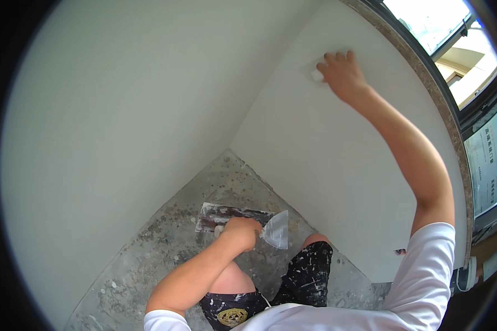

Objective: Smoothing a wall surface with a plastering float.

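My right hand (341,71) is raised against the white wall (337,160) on the right, pressing a small white pad (315,74) flat on its surface. My left hand (241,231) hangs low over the floor, gripping the handles of a long plaster-smeared trowel (218,217) and a wide putty knife (276,229) whose pale blade points right. I am crouched in the room's corner, with my knees in paint-splattered black shorts (306,276) below the tools.
A second white wall (121,121) fills the left and meets the right one at a corner (229,148). The bare concrete floor (165,248) is speckled with plaster. A stone window sill (425,71) and a window (442,22) run along the upper right.
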Tool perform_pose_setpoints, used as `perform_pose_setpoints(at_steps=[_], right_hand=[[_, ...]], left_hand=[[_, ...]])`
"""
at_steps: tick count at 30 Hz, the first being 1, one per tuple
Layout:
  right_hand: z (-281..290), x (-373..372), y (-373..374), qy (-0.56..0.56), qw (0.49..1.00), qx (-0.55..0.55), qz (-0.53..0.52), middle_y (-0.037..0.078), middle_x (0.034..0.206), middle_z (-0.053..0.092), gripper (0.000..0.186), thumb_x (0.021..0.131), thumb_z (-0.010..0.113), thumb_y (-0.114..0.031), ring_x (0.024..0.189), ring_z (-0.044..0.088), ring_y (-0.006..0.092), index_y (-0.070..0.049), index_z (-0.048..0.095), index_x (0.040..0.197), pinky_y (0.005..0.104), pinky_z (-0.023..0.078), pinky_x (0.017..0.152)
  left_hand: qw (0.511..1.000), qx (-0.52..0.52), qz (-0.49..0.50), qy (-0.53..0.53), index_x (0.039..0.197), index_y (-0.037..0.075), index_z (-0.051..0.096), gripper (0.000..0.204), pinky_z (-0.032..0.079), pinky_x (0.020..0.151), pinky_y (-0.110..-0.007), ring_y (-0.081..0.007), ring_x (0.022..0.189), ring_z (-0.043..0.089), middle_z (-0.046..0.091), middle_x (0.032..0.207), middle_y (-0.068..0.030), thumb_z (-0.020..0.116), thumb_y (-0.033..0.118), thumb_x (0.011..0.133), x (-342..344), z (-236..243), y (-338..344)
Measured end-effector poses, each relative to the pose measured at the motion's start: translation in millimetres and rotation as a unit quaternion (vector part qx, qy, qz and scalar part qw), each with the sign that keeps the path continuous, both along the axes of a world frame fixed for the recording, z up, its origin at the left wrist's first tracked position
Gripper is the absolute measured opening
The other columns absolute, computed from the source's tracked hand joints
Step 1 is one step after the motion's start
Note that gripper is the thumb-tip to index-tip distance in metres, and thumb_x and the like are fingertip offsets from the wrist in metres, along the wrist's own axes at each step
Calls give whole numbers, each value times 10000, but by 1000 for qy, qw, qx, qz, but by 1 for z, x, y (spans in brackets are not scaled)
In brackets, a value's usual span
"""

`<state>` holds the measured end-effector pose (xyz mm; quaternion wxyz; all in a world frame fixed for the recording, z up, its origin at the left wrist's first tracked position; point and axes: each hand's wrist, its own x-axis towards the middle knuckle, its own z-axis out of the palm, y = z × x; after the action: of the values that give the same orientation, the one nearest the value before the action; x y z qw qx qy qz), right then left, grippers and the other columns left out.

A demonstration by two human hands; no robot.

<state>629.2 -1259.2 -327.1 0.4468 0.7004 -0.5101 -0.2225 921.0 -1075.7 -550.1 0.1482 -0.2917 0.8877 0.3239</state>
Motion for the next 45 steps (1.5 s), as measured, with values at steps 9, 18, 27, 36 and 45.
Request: perform_pose_setpoints(at_steps=[9,18,27,36,45], right_hand=[[-28,-12,-74,152,977,143,50,1,1054,643,310,905,699,-336,988,646,204,-159,596,1138,357,452,889],[-289,-4,-82,115,965,224,71,98,1086,680,325,879,655,-217,1014,677,282,-89,616,1175,476,497,854],[-496,17,-108,23,970,241,24,98,1073,707,256,926,589,-218,1031,668,301,-107,680,1138,565,450,891],[-565,36,-110,-1,965,261,-21,112,1112,721,265,935,572,-198,1052,665,307,-112,735,1125,574,424,910],[-556,11,-44,22,948,305,-92,111,1026,731,229,890,618,-154,928,694,320,-90,748,1067,546,477,749]], left_hand=[[998,29,50,19,859,32,755,201,579,735,-432,-354,899,729,738,910,-198,690,17,669,-37,-26,-3],[994,24,53,-90,880,50,767,197,581,750,-421,-341,911,731,745,940,-172,668,32,711,-58,-48,5],[983,49,90,-151,932,31,753,208,584,749,-424,-330,925,732,750,960,-163,697,81,737,-71,-36,4],[989,47,66,-126,905,22,752,180,587,734,-425,-330,899,734,753,926,-154,704,104,752,-63,-32,4],[986,54,62,-146,920,36,748,188,580,789,-424,-337,969,718,745,1003,-161,681,73,747,-55,-51,5]])
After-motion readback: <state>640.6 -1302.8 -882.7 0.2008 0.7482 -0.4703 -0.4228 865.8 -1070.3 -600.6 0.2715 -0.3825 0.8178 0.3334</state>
